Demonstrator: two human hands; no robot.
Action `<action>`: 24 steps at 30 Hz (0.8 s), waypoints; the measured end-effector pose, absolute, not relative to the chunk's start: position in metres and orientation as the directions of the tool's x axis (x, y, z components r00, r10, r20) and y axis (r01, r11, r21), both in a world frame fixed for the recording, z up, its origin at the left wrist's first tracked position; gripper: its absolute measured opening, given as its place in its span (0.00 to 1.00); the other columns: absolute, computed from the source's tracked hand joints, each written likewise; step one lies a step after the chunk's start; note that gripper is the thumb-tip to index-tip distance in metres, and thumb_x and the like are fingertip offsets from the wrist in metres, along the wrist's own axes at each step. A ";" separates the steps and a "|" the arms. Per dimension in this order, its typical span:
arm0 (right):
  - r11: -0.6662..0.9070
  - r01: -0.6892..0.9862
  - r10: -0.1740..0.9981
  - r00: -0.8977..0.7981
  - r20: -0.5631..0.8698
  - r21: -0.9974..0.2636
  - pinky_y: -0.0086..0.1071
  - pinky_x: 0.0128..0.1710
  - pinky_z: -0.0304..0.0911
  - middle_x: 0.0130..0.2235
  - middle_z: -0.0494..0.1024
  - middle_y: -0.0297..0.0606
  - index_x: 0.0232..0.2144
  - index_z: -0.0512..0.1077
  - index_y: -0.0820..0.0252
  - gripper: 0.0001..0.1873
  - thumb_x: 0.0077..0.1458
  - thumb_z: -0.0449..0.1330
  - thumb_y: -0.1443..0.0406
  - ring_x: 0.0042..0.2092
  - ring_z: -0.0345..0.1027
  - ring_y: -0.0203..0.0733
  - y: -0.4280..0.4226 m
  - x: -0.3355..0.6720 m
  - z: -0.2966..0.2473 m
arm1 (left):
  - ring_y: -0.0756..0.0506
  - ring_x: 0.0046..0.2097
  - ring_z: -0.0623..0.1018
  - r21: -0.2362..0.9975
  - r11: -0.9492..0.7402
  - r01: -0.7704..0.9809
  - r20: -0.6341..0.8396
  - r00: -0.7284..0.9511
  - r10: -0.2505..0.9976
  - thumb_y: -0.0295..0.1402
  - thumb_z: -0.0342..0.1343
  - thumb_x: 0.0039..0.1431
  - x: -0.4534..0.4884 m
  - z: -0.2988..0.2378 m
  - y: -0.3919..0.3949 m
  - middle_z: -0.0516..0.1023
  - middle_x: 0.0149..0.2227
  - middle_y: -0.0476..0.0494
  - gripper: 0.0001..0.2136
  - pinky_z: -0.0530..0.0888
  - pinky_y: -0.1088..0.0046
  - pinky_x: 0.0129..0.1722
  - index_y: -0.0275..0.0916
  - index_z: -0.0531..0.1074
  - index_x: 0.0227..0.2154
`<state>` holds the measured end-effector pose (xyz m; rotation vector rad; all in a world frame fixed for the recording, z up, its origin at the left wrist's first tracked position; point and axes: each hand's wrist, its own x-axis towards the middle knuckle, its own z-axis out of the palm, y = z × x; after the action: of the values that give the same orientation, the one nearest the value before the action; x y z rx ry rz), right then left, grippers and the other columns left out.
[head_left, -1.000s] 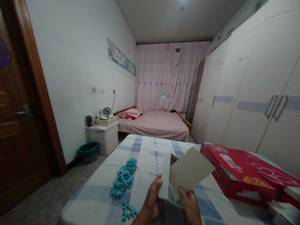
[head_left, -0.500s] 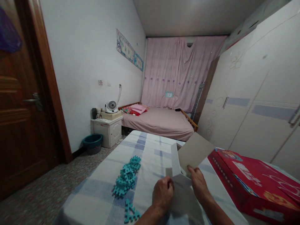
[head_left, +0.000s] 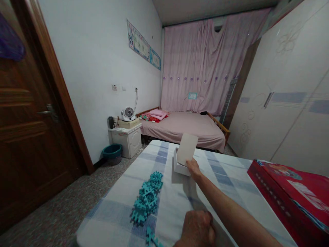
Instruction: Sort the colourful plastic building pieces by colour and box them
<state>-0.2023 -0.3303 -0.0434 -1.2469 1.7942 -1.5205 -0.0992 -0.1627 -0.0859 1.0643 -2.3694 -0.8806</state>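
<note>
On the checked tablecloth stands a small white cardboard box [head_left: 180, 168], with a pale flat panel [head_left: 188, 145] rising tilted out of it. My right hand [head_left: 193, 168] reaches across to it, fingers closed on the lower right edge of the panel at the box's near side. My left hand [head_left: 197, 227] rests as a closed fist close to the table's front edge, apart from the box; I see nothing in it. Left of both hands lies a heap of teal interlocking plastic pieces [head_left: 147, 197]. Another teal piece [head_left: 151, 238] is partly cut off at the bottom.
A big red box [head_left: 285, 195] sits at the table's right side. Beyond the tablecloth [head_left: 120, 195] are a bed [head_left: 185, 125], a white cabinet with a fan [head_left: 128, 114], and a teal bucket [head_left: 112, 152]. A wardrobe [head_left: 290, 113] lines the right wall.
The white box and panel are now farther from me, with my right arm stretched out. My left hand has come away from the box toward the front edge. The view has shifted.
</note>
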 end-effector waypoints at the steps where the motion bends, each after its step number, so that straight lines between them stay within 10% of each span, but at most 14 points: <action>1: 0.013 -0.334 -0.860 -0.485 0.160 -0.942 0.33 0.39 0.64 0.34 0.79 0.40 0.33 0.75 0.59 0.14 0.46 0.55 0.61 0.41 0.72 0.47 -0.344 -0.196 -0.043 | 0.35 0.42 0.78 0.631 0.536 -0.561 0.070 -0.647 -0.759 0.30 0.51 0.49 -0.100 -0.085 -0.163 0.80 0.39 0.34 0.14 0.70 0.62 0.43 0.37 0.77 0.37; 8: 0.173 -0.322 -0.829 -0.558 0.039 -0.931 0.33 0.37 0.65 0.37 0.77 0.39 0.37 0.72 0.64 0.11 0.58 0.55 0.62 0.36 0.70 0.38 -0.393 -0.175 -0.039 | 0.39 0.40 0.80 0.597 0.492 -0.634 0.009 -0.607 -0.795 0.38 0.45 0.60 -0.106 -0.077 -0.162 0.82 0.40 0.37 0.17 0.70 0.68 0.33 0.40 0.79 0.36; 24: 0.467 -0.633 -0.814 -0.581 -0.020 -0.618 0.36 0.38 0.63 0.45 0.76 0.54 0.40 0.74 0.66 0.21 0.56 0.45 0.61 0.46 0.70 0.52 -0.344 -0.263 -0.050 | 0.39 0.43 0.78 0.579 0.522 -0.627 -0.012 -0.646 -0.763 0.30 0.47 0.53 -0.098 -0.063 -0.158 0.80 0.40 0.38 0.12 0.69 0.65 0.40 0.39 0.74 0.36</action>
<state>-0.2627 -0.3436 -0.0496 -1.2286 2.4069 -0.8189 -0.0984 -0.1576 -0.0626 1.1735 -2.5196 -0.8109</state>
